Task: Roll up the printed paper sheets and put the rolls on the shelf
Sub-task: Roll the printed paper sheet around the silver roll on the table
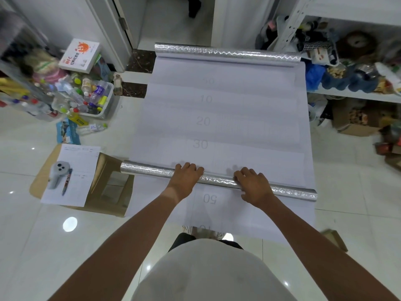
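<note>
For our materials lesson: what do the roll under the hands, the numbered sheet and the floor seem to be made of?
Roll: probably metallic foil or film; silver, crinkled, glinting.
Sheet: looks like matte white paper, with faint grey printed numbers.
Floor: likely glazed tile; glossy, with lamp reflections and visible joint lines.

A single wide-angle head camera looks steeply down and forward from standing height, close over the person's white-shirted torso at the bottom edge, along the long white printed paper sheet (219, 127) on the glossy tiled floor (32, 246) toward the doorway at upper centre.
</note>
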